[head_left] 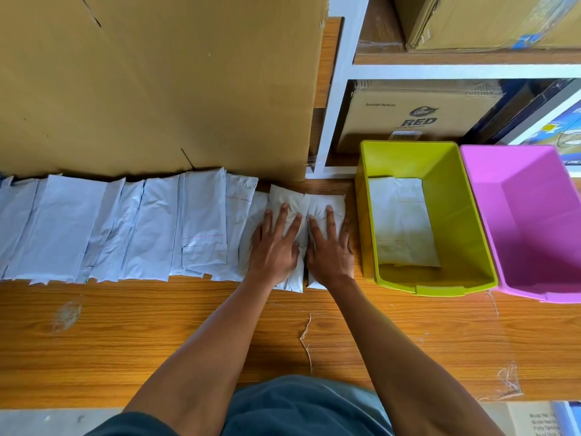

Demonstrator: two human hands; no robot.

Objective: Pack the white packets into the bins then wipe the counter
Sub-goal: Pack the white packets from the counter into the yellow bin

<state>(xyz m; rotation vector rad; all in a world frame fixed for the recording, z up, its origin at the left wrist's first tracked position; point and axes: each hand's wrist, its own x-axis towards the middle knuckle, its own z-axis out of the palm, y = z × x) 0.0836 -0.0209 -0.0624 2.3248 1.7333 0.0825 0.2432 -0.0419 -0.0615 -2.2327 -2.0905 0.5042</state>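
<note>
The left hand [275,247] and right hand [330,247] are lying side by side, each grip wide and flat with straight fingers pressing down on its own puffy white packet [320,201] at the right end of the row. The remaining white packets [125,228] are overlapping in a long line leftward along the wooden desk [157,335], against a big cardboard box [157,83]. Just right of the hands, the green bin [452,190] is holding a few packets already (flat on its bottom), and the pink bin [534,215] is touching its right side, beneath a white shelf [342,89] of cartons.
</note>
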